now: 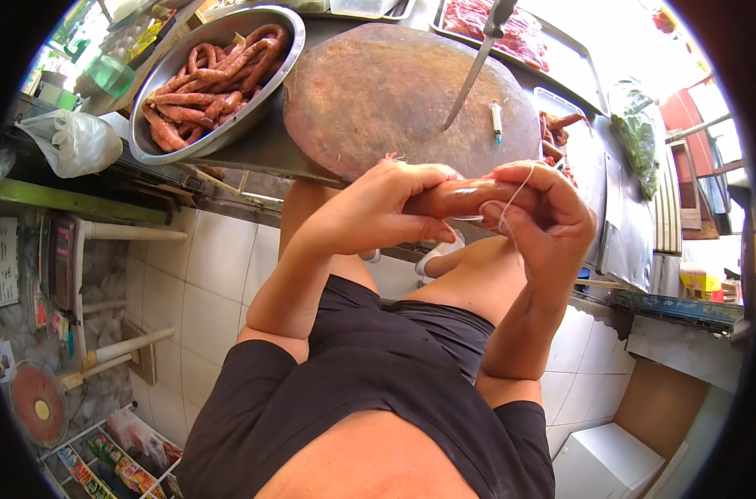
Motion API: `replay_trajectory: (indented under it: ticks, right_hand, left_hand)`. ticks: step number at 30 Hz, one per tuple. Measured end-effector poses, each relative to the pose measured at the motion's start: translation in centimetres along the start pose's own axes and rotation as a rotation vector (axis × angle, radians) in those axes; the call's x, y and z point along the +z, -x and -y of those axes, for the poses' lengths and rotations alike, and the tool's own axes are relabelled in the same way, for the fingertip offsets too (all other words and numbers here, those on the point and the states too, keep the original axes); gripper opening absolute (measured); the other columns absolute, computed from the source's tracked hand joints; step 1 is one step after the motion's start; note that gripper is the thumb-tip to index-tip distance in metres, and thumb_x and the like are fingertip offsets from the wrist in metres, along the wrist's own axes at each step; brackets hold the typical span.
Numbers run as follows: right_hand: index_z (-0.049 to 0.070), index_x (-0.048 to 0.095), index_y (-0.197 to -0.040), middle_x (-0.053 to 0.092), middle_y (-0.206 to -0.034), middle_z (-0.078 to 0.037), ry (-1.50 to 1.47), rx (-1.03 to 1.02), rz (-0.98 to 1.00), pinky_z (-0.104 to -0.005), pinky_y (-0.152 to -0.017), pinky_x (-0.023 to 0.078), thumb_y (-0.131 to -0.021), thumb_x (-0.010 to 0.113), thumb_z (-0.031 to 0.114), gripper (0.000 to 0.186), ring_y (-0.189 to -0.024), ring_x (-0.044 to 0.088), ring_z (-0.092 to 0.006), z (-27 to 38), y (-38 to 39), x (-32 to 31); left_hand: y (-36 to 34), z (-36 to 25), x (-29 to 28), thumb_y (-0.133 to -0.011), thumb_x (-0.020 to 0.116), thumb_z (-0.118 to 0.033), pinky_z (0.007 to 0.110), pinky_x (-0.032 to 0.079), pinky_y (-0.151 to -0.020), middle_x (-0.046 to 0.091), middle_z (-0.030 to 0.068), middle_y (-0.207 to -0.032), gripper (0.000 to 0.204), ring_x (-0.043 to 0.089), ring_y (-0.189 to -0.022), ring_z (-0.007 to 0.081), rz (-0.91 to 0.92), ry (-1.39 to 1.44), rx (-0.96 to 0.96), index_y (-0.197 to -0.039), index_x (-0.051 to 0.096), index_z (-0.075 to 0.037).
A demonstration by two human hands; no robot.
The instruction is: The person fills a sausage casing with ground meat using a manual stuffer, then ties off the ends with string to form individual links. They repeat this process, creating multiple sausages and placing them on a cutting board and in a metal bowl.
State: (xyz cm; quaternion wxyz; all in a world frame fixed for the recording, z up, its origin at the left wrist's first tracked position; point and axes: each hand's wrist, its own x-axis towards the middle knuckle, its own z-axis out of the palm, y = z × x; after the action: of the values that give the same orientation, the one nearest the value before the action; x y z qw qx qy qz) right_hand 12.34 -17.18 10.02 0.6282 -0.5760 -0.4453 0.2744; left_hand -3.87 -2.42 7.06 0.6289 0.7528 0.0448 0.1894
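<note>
My left hand [378,208] grips one end of a glossy reddish sausage [461,196], thumb beneath it. My right hand [552,224] holds the other end, with a thin white string [504,218] pinched in its fingers and hanging across the sausage. Both hands are just below the round worn chopping board [361,100]. On the board, a long black-handled knife [473,83] stands tilted with its tip at the wood, and a small syringe-like item with a blue tip [496,125] lies to its right.
A steel bowl [141,112] of sausage coils is left of the board. A meat tray [573,62] is behind; a smaller sausage tray [579,110] and bagged greens [636,141] are at right. A plastic bag [70,137] sits left; a wire rack [70,466] stands low left.
</note>
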Motion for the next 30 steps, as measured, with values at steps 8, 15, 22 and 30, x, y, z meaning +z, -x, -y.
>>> replay_trajectory:
  ticks: [8, 15, 22, 30]
  right_hand:
    - [-0.005, 0.071, -0.118, 0.073, -0.108, -0.012, 0.131, -0.106, 0.284, -0.0306, -0.086, 0.058, -0.074, 0.083, -0.001, 0.045, -0.099, 0.072, -0.0197, 1.8, -1.4, -2.3]
    - [-0.010, 0.064, -0.128, 0.068, -0.124, -0.027, 0.194, -0.183, 0.732, -0.0356, -0.079, 0.062, -0.077, 0.086, 0.013, 0.060, -0.102, 0.072, -0.0256, 2.4, -4.4, -3.9]
    - [-0.014, 0.062, -0.126, 0.072, -0.116, -0.021, 0.127, 0.048, 0.619, -0.0310, -0.084, 0.063, -0.081, 0.069, -0.017, 0.046, -0.100, 0.074, -0.0242, 0.3, -3.8, -1.3]
    - [-0.012, 0.062, -0.127, 0.069, -0.127, -0.021, 0.055, 0.069, 0.726, -0.0321, -0.088, 0.062, -0.079, 0.074, -0.012, 0.049, -0.109, 0.072, -0.0259, -0.2, -4.4, -3.4]
  left_hand:
    - [2.2, -1.1, 0.3, -0.092, 0.076, -0.019, 0.026, 0.047, -0.069, 0.062, 0.0001, -0.080, 0.029, 0.054, -0.080, 0.0050, -0.084, 0.095, -0.082, -0.107, 0.065, 0.004]
    - [1.6, 0.3, 2.1, -0.101, 0.066, -0.025, 0.021, 0.050, -0.053, 0.060, -0.0009, -0.076, 0.026, 0.056, -0.065, 0.0031, -0.079, 0.468, -0.185, -0.102, 0.068, 0.001]
    - [0.7, 3.0, 1.3, -0.103, 0.064, -0.028, 0.022, 0.054, -0.043, 0.060, 0.0003, -0.076, 0.029, 0.055, -0.052, 0.0043, 0.104, 0.667, -0.226, -0.108, 0.069, 0.001]
    - [1.1, 3.1, 2.3, -0.103, 0.063, -0.037, 0.020, 0.046, -0.039, 0.056, -0.0018, -0.072, 0.036, 0.048, -0.048, 0.0035, 0.085, 0.749, -0.310, -0.103, 0.066, -0.001]
